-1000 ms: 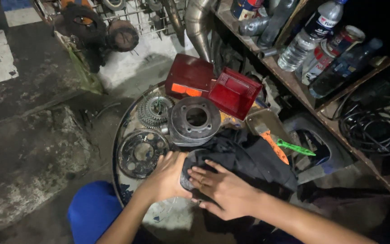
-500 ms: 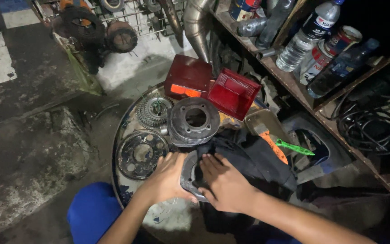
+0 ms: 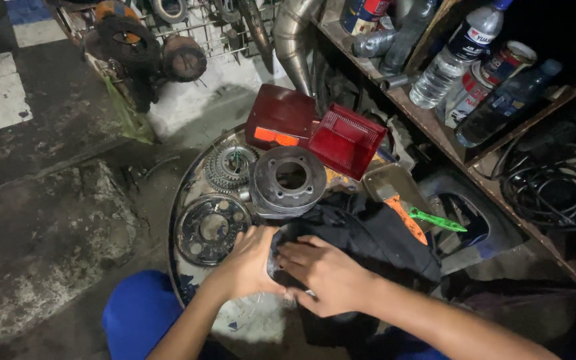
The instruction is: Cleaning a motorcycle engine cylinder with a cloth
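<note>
With both hands, left and right, pressed around a dark rubbery part at the round tray's near edge, we judge a slipping grip could knock the metal cylinder just beyond.

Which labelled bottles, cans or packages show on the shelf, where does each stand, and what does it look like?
Clear bottle: shelf upper right, leaning, blue cap, white and red label.
Can: beside it, round, red and white label.
Dark bottle: right of the can, lying tilted, blue cap.
Blue can: shelf's far end, blue, red and yellow.
No screens or signs.
</note>
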